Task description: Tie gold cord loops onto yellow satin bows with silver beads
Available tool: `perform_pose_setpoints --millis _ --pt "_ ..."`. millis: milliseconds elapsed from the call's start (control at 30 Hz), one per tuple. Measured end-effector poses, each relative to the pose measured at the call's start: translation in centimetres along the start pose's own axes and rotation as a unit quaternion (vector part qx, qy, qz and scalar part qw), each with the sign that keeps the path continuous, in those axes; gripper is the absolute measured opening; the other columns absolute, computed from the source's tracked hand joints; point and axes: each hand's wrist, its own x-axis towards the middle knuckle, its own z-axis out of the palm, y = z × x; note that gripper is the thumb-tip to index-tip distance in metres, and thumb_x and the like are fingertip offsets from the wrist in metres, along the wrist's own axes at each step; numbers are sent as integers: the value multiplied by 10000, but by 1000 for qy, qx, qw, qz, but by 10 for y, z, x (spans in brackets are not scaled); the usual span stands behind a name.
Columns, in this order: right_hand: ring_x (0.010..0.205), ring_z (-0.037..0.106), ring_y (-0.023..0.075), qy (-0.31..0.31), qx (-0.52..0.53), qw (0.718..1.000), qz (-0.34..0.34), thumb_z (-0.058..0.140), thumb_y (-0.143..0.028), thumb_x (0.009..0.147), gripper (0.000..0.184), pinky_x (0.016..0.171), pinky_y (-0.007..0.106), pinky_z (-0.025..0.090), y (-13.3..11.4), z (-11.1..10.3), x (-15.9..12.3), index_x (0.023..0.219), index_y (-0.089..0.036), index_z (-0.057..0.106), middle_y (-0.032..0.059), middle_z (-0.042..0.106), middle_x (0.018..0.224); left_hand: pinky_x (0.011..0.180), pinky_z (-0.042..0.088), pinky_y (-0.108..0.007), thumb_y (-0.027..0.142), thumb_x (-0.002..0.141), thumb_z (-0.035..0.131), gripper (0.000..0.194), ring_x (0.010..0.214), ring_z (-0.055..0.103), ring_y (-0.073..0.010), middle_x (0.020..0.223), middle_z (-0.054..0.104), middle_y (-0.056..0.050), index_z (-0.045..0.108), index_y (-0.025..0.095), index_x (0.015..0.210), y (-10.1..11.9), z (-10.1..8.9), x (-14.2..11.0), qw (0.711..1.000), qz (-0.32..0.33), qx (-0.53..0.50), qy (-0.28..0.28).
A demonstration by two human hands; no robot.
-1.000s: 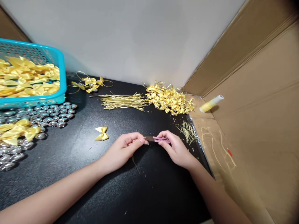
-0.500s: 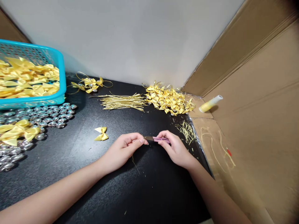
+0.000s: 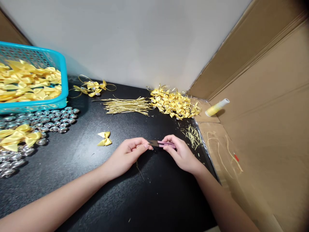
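My left hand (image 3: 130, 153) is pinched shut on a thin gold cord, and a loose length of the cord (image 3: 137, 167) hangs below the fingers; the rest is hidden in the hand. My right hand (image 3: 180, 151) grips small thread snips (image 3: 163, 144) with pink handles. Their metal blades point left and reach the fingertips of my left hand. On the table to the left of my left hand lies one yellow satin bow (image 3: 105, 138).
A blue basket (image 3: 63, 80) of yellow bows stands at the left, with silver beads (image 3: 55, 122) before it. A bundle of gold cords (image 3: 126, 105), a heap of bows with beads (image 3: 172, 101) and cord scraps (image 3: 193, 136) lie farther back. A tube (image 3: 217, 108) stands on the cardboard.
Both hands stay in nearly the same place. The pink handles of the snips look slightly farther apart.
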Motion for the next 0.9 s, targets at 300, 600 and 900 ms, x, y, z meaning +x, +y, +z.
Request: perform_pose_setpoints --millis 300,600,900 --pt "849 650 158 8 -24 1000 -12 516 -215 912 41 753 286 529 -1 0 1 936 -202 547 43 650 923 394 179 -186 479 849 525 332 427 261 -70 481 309 98 615 163 809 -2 -1 0 1000 -4 7 -9" --pt "842 649 161 15 -22 1000 -6 516 -237 915 46 749 292 530 0 2 0 921 -209 552 41 646 908 397 180 -186 470 862 521 325 439 256 -72 493 306 97 620 164 813 -2 -1 0 1000 -5 5 -9" --pt "942 550 233 153 -201 967 -28 530 -251 913 47 846 390 472 18 0 7 929 -214 554 77 606 967 395 179 -189 464 852 523 321 430 263 -74 476 310 99 632 163 834 -1 -1 -2 1000 -13 6 -10"
